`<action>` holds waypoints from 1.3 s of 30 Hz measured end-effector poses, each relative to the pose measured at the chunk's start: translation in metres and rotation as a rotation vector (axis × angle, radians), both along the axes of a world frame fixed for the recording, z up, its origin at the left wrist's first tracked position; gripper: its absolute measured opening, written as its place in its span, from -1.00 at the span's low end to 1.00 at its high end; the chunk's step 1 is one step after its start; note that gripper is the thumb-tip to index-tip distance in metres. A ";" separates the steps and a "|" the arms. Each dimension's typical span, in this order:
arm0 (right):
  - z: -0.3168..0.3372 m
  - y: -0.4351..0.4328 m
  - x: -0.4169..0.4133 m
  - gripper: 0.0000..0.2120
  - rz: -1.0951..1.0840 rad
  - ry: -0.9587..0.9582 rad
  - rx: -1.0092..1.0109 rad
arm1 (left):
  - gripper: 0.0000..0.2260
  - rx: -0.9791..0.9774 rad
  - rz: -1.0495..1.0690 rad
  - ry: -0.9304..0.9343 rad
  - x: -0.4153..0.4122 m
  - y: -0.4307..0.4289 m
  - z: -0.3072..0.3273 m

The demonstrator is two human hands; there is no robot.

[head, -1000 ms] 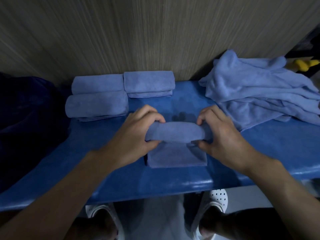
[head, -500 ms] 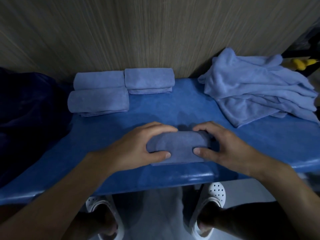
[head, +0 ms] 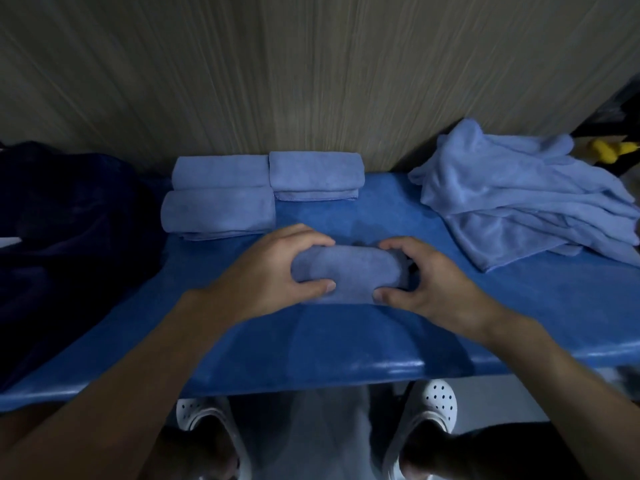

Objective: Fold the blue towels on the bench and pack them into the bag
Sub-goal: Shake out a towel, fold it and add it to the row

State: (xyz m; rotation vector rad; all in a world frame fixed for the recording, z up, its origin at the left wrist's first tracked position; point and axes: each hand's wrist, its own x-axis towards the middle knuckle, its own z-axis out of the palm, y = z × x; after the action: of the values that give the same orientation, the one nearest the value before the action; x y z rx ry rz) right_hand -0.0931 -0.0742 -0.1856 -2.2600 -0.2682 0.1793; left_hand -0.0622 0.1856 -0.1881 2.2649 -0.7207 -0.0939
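Note:
A folded blue towel (head: 349, 273) lies on the middle of the blue bench (head: 346, 341). My left hand (head: 273, 268) grips its left end, thumb in front and fingers curled over the back. My right hand (head: 429, 278) grips its right end the same way. Three folded blue towels sit at the back left: one (head: 218, 213) in front, one (head: 220, 171) behind it, and one (head: 317, 174) to their right. A loose pile of unfolded blue towels (head: 526, 195) lies at the back right. A dark navy bag (head: 69, 237) sits at the left end.
A wood-grain wall (head: 311, 81) runs right behind the bench. A yellow object (head: 609, 150) shows past the towel pile at the far right. My white perforated shoes (head: 436, 407) stand on the floor below the bench's front edge.
The towel's rolled part came down toward me over its flat lower flap, leaving a compact bundle. Both hands then shifted with it slightly away from the bench's front edge.

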 end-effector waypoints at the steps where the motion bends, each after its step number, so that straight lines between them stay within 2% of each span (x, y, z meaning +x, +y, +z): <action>1: -0.001 0.003 0.005 -0.43 -0.012 -0.003 -0.008 | -0.60 0.006 0.055 -0.079 0.005 0.005 0.003; 3: -0.002 0.009 0.015 -0.44 -0.034 0.007 -0.017 | -0.67 0.028 0.204 -0.287 0.014 0.016 0.011; 5: -0.002 0.014 0.025 -0.46 -0.045 0.014 -0.016 | -0.70 0.145 0.376 -0.455 0.024 0.032 0.014; 6: -0.001 0.016 0.032 -0.47 -0.048 0.015 -0.015 | -0.68 0.230 0.452 -0.472 0.027 0.040 0.013; 8: 0.000 0.022 0.045 -0.50 -0.051 0.009 -0.014 | -0.60 0.356 0.536 -0.392 0.030 0.052 0.009; 11: 0.002 0.029 0.063 -0.54 -0.058 -0.010 -0.030 | -0.55 0.401 0.527 -0.278 0.028 0.055 0.001; 17: -0.003 0.036 0.096 -0.44 -0.154 -0.064 -0.045 | -0.49 0.390 0.508 -0.265 0.029 0.058 0.000; 21: -0.005 0.041 0.097 -0.41 -0.355 -0.071 0.018 | -0.46 0.412 0.486 -0.230 0.029 0.059 0.000; 24: -0.008 0.045 0.095 -0.50 -0.334 -0.047 0.034 | -0.45 0.418 0.495 -0.240 0.029 0.054 0.000; 31: -0.006 0.049 0.094 -0.47 -0.272 -0.045 0.036 | -0.44 0.496 0.486 -0.235 0.028 0.052 0.000; 34: 0.001 0.038 0.086 -0.54 -0.260 -0.085 0.008 | -0.43 0.443 0.496 -0.222 0.027 0.046 0.008; 39: 0.027 -0.003 0.068 -0.83 -0.341 -0.325 -0.107 | -0.54 0.367 0.432 -0.331 0.024 0.006 0.029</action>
State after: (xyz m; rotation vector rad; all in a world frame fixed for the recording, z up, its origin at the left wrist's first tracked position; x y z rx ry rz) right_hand -0.0248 -0.0775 -0.1591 -2.3955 -0.0388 -0.3629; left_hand -0.0380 0.1916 -0.1586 2.7762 -0.3804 0.3939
